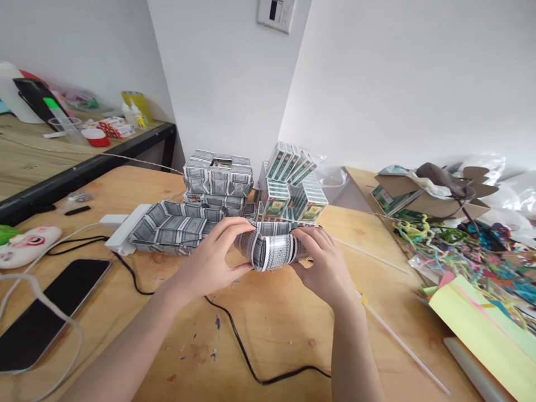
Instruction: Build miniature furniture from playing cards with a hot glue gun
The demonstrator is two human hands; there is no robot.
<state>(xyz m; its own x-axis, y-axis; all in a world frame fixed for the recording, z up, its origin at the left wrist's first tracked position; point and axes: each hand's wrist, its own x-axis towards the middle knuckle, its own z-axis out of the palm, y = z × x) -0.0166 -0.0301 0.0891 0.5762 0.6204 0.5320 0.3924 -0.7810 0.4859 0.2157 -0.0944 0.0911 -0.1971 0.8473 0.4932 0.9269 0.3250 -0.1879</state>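
Note:
Both my hands hold a curled band of grey patterned paper (271,250) just above the wooden table (272,329). My left hand (213,259) pinches its left end, thumb below and fingers on top. My right hand (324,262) grips the right end with bent fingers. Behind the band lies a flat folded panel of the same patterned paper (171,229). Further back stands a stack of folded grey patterned pieces (218,176), and beside it several green and white small boxes (293,187).
A black phone (50,310) and white cable lie at the left. A black cable (234,335) crosses the table under my arms. Colourful paper scraps (469,251), yellow sheets (486,329) and a thin white stick (402,340) fill the right side. A second cluttered table (50,151) stands at the back left.

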